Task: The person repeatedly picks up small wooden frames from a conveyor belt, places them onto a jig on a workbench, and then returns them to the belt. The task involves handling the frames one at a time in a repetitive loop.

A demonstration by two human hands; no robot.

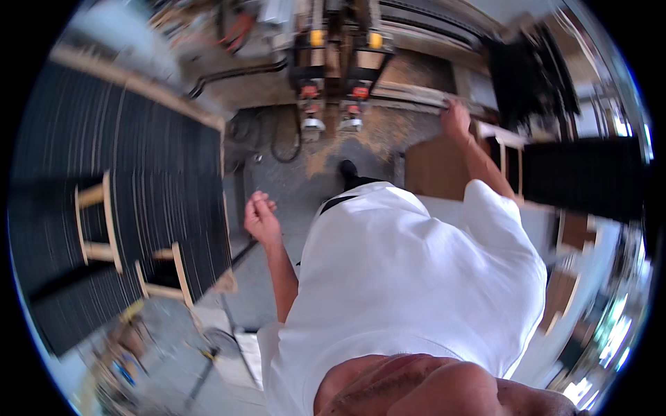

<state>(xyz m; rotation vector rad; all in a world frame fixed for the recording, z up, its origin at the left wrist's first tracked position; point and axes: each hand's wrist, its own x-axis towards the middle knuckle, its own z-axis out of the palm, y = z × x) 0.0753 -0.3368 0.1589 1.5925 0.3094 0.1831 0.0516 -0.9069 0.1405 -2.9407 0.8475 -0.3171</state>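
Note:
My left hand [261,218] is raised in front of me on the left, beside a large stack of dark, thin-edged boards [166,159]. Its fingers are curled in, and nothing shows in them. Farther out on the right, my right hand [456,120] reaches toward a long rail [416,96] of the machine. That hand is smeared, so I cannot make out its fingers or whether they touch the rail. Just below it stands a brown panel [436,168], with a small pale wooden frame [511,163] next to it.
Ahead is a machine with two twin heads [329,76] carrying yellow and red parts. Sawdust [368,149] covers the floor beneath it. Pale wooden frames [98,222] lie on the left stack. Black material [531,76] hangs at far right, above another dark stack [583,177].

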